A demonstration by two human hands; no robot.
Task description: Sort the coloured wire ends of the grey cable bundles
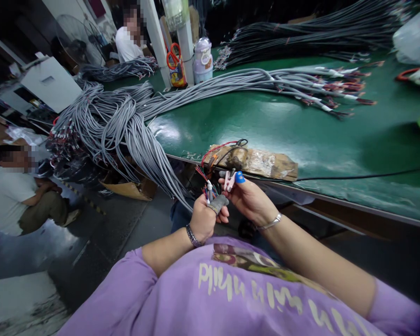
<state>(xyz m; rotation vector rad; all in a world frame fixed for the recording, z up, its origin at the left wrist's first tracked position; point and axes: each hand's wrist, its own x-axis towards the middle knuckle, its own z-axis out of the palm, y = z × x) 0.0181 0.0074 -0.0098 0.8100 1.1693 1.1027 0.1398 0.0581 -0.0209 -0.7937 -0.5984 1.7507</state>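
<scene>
My left hand [205, 218] is closed in a fist round the end of a grey cable, a grey cot on its thumb. Thin coloured wires [210, 189] fan out above that fist. My right hand [249, 198] pinches a small pink cutter [229, 179] right beside the wire ends; its fingertip wears a blue cot [240, 177]. Both hands hover just below the near edge of the green table [301, 130]. Red and black wires [220, 148] loop up onto a taped cardboard pad [262, 162].
Bundles of grey cable [119, 121] drape off the table's left end. More cable ends [336, 86] lie at the back right, black bundles [301, 32] beyond. A bottle [203, 60] and orange scissors [175, 58] stand by a post. Two other people [17, 191] sit at left.
</scene>
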